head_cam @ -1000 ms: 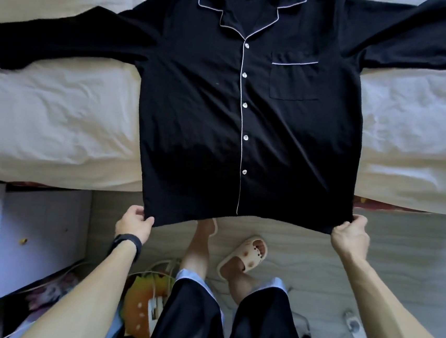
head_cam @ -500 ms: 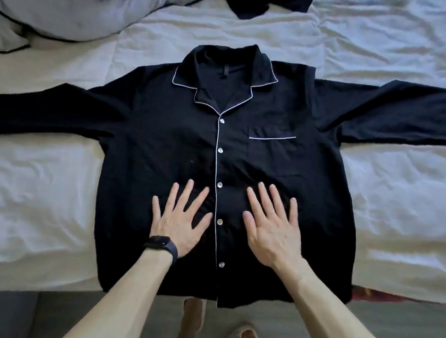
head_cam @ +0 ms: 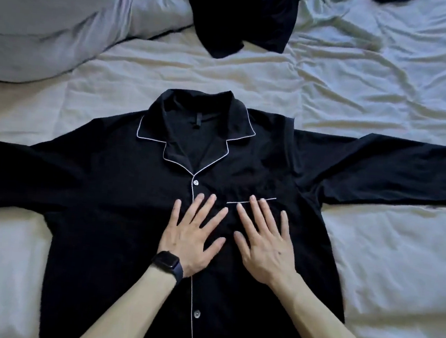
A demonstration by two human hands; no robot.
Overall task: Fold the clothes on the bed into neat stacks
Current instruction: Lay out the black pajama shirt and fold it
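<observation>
hands, left [head_cam: 192, 238] and right [head_cam: 266, 244], press flat with fingers spread on black shirt [head_cam: 122, 186].

A single wide-angle camera sits on the person's head and looks forward and steeply down onto the bed [head_cam: 385, 108]. It is near: the black shirt [head_cam: 122, 186] spans the frame's width, its sleeves cut off at both sides, and the left hand [head_cam: 190, 243] and right hand [head_cam: 266, 246] reach in from the bottom edge
</observation>
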